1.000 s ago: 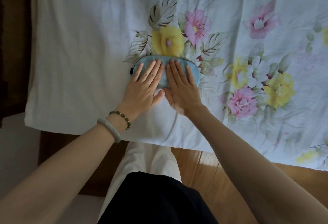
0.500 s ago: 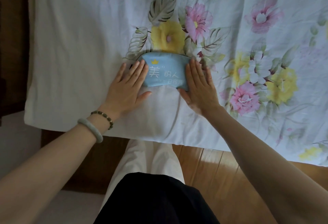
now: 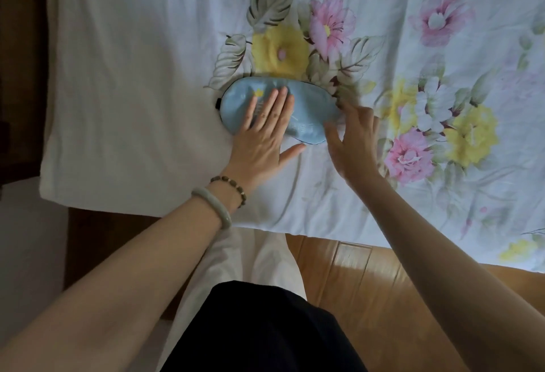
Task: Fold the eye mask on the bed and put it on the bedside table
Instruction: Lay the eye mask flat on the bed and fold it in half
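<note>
A light blue eye mask (image 3: 309, 106) with a dark edge lies flat and unfolded on the white flowered bedcover (image 3: 147, 76), near the bed's front edge. A black strap end pokes out at its left tip. My left hand (image 3: 265, 132) rests flat on the mask's left half, fingers spread and pressing down. My right hand (image 3: 354, 141) is at the mask's right end, fingers apart and blurred; its thumb lies by the mask's lower right edge. I cannot tell whether it touches the mask.
The bedcover's front edge (image 3: 324, 230) hangs just above my legs. Wooden floor (image 3: 368, 283) shows below on the right. A dark wooden strip (image 3: 20, 61) runs along the left of the bed, with a pale surface (image 3: 29, 239) below it.
My left hand slid right onto the mask, and my right hand moved off to its right end. The mask, bunched between my hands half a second ago, now lies spread out.
</note>
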Demonstrator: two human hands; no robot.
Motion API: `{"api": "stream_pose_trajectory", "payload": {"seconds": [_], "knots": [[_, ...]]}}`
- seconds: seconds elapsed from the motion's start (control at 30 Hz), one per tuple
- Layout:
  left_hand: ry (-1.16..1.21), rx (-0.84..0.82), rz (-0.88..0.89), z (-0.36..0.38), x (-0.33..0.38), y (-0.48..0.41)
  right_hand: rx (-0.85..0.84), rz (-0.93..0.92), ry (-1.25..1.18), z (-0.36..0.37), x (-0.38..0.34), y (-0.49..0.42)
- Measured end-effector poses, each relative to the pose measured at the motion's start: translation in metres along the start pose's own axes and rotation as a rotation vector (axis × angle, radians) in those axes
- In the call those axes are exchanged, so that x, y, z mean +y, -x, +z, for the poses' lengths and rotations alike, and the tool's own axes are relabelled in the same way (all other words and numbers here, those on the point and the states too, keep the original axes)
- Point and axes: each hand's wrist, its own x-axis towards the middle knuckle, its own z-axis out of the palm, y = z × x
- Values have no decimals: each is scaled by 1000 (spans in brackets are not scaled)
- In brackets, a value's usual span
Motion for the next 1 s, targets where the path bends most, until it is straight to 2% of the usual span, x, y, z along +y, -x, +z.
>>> {"api": "stream_pose_trajectory", "payload": {"seconds": [0.17,0.3,0.43,0.57,0.63,0.73,0.8,0.9,1.0], "knots": [[-16,-56,-24,8,-1,-3,-37,347,-477,4,-20,-1],[106,-73,-27,-9,-4,1,-51,426,-734,-8,-32,0],[375,19,-128,-28,-16,30,-164,419,-933,-10,-57,9],[429,-24,-279,-35,-37,63,-240,206,-1017,-3,-89,21],[431,-70,-300,-35,-46,75,-314,44,-880,5,-101,27],[419,-123,-294,-31,-53,81,-311,-277,-294,28,-104,30],[376,-119,-267,-29,-55,77,-299,-445,-32,37,-99,30],[279,-91,-169,-24,-57,64,-334,-591,143,45,-86,26],[162,-127,-79,-16,-61,51,-369,-648,230,51,-76,24]]}}
